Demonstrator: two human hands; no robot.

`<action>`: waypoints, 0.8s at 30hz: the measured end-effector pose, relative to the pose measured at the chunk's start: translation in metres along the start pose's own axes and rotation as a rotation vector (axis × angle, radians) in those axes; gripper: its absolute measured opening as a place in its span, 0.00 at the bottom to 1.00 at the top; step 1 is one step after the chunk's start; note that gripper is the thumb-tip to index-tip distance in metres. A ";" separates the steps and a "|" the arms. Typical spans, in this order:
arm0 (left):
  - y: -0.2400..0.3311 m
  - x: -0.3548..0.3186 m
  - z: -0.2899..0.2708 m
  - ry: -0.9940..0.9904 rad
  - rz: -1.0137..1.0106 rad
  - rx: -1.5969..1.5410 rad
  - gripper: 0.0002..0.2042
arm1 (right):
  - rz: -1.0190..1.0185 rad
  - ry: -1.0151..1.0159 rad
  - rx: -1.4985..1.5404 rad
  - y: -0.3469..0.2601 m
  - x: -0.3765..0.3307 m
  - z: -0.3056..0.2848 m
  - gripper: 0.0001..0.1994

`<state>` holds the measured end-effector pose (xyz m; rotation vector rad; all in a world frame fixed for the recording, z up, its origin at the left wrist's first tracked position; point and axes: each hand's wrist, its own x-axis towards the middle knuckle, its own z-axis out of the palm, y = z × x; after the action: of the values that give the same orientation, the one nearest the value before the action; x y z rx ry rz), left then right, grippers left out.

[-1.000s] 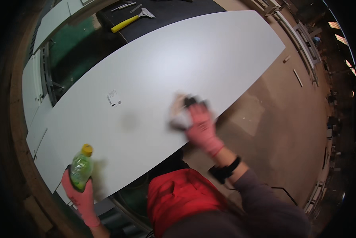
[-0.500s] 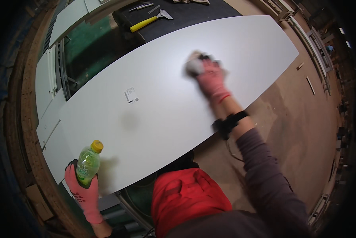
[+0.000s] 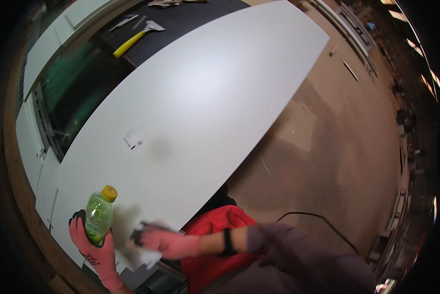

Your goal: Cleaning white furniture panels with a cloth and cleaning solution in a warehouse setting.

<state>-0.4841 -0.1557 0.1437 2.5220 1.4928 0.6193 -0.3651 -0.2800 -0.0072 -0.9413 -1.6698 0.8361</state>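
A long white panel (image 3: 195,98) stretches from near my body to the far right, with a small printed label (image 3: 132,138) on its face. At the panel's near left end, my left hand (image 3: 93,250), in a pink glove with dark fingertips, is wrapped round a clear green plastic bottle (image 3: 99,215) with a yellow cap, held upright and slightly tilted. My right hand (image 3: 161,241), gloved alike, is over the panel's near edge just right of the bottle. Motion smears its fingers. A whitish cloth (image 3: 151,257) shows beneath them, partly hidden.
A yellow-handled scraper (image 3: 137,39) lies on a dark surface (image 3: 176,24) beyond the panel, near thin tools (image 3: 124,22) and crumpled work gloves (image 3: 173,3). More white panels (image 3: 31,139) are at the left. A dark cable (image 3: 323,218) runs over the brown floor (image 3: 298,171) at right.
My right hand has swept from the panel's far middle back to its near edge, close to the bottle. My left hand still holds the bottle. The view has turned to the right.
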 end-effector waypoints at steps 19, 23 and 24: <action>0.158 0.117 0.073 -0.436 0.829 0.236 0.20 | 0.983 0.225 -1.367 0.035 -0.055 -0.358 0.31; 0.149 0.113 0.065 -0.504 0.879 0.334 0.18 | 0.794 0.177 -1.374 0.018 -0.038 -0.350 0.28; 0.143 0.110 0.062 -0.504 0.876 0.339 0.18 | 0.710 0.200 -1.351 0.018 -0.036 -0.350 0.26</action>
<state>-0.2971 -0.1257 0.1649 3.1978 0.3012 -0.2377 -0.0178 -0.2735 0.0522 -2.5187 -1.6127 -0.1437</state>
